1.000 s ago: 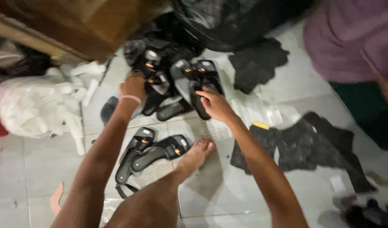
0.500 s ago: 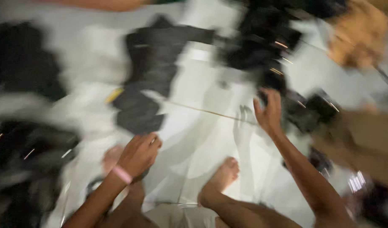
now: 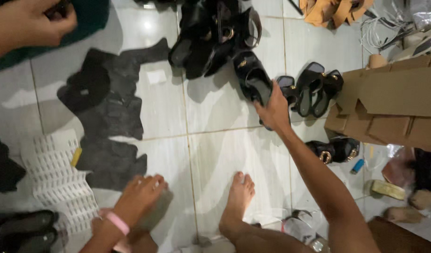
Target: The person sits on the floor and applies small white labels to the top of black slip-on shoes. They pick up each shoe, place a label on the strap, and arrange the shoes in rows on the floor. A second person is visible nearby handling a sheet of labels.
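Note:
My right hand (image 3: pixel 274 110) reaches forward across the white tiled floor and grips the heel end of a black sandal (image 3: pixel 251 78). That sandal lies at the near edge of a heap of black sandals (image 3: pixel 211 37). My left hand (image 3: pixel 139 197), with a pink band on the wrist, rests low at the bottom left. Its fingers drape over a greyish shape I cannot make out. My bare foot (image 3: pixel 239 197) is flat on the tiles between my arms.
Another person's hand (image 3: pixel 28 23) holds something dark at top left. Black cut material pieces (image 3: pixel 107 112) and white label sheets (image 3: pixel 56 182) lie left. A cardboard box (image 3: pixel 393 103), more black sandals (image 3: pixel 318 89), a buckled sandal (image 3: pixel 335 151) and a blue lighter (image 3: pixel 358 166) are right.
The view swung round through a blur. My right hand has moved out and taken hold of a black sandal, and my left hand has come down low beside me.

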Demonstrator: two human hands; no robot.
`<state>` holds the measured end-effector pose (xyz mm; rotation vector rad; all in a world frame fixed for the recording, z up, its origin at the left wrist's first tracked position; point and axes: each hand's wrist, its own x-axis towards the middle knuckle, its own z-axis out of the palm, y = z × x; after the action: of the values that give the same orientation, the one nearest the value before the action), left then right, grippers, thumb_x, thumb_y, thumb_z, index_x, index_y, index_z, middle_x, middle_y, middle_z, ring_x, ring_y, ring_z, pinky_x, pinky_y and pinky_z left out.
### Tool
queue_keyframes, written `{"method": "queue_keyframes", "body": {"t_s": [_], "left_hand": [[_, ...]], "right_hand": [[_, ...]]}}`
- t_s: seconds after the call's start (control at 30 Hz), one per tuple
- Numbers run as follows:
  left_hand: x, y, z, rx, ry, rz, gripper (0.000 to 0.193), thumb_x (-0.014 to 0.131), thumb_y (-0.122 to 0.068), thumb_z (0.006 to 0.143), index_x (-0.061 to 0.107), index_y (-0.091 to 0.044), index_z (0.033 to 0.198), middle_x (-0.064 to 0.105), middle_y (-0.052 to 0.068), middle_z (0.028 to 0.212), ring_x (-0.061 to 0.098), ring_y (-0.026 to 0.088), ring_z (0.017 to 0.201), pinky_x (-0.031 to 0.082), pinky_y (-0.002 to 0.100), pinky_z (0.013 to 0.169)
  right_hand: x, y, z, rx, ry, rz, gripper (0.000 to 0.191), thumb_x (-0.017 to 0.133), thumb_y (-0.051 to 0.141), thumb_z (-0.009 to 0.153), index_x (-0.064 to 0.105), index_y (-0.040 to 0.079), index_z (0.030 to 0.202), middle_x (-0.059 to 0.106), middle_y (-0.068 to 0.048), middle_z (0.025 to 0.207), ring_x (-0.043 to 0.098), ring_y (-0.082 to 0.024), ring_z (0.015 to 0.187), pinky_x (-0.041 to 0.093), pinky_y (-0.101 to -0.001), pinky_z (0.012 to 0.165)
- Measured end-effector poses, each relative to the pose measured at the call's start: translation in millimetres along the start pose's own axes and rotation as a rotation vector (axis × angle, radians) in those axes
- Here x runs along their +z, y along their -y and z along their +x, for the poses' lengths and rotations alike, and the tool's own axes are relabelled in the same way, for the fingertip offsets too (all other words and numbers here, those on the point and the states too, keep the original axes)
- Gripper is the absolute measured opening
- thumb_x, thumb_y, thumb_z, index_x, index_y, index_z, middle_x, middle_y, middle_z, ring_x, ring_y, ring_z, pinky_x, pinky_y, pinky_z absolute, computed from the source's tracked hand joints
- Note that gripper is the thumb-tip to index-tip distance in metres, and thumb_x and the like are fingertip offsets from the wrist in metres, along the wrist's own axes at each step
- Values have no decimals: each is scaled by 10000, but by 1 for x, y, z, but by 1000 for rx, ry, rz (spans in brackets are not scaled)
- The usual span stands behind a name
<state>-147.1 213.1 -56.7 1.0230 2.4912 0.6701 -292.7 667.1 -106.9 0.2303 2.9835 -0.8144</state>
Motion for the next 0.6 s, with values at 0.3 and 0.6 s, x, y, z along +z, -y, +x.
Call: {"method": "queue_keyframes", "body": {"t_s": [0.3, 0.6], "left_hand": [[-41, 14, 39, 77, 328, -111, 296, 636, -64, 814, 606, -110, 1105, 600, 99, 1099, 650, 296, 993, 492, 452, 853], [34, 1, 201, -106, 45, -331, 628, 721, -409, 884, 494, -1, 1305, 567, 219, 1223, 594, 402, 1116, 496, 487, 930]], "right_hand": [[69, 56, -76, -138, -63, 171, 1057, 903, 338, 800, 247, -70, 1522, 470, -355, 1447, 496, -465, 1328, 399, -491, 1105], [1, 11, -51, -257, -39, 23, 669, 786, 115, 870, 483, 36, 1462, 582, -212, 1360, 573, -369, 1257, 479, -438, 1092]]}}
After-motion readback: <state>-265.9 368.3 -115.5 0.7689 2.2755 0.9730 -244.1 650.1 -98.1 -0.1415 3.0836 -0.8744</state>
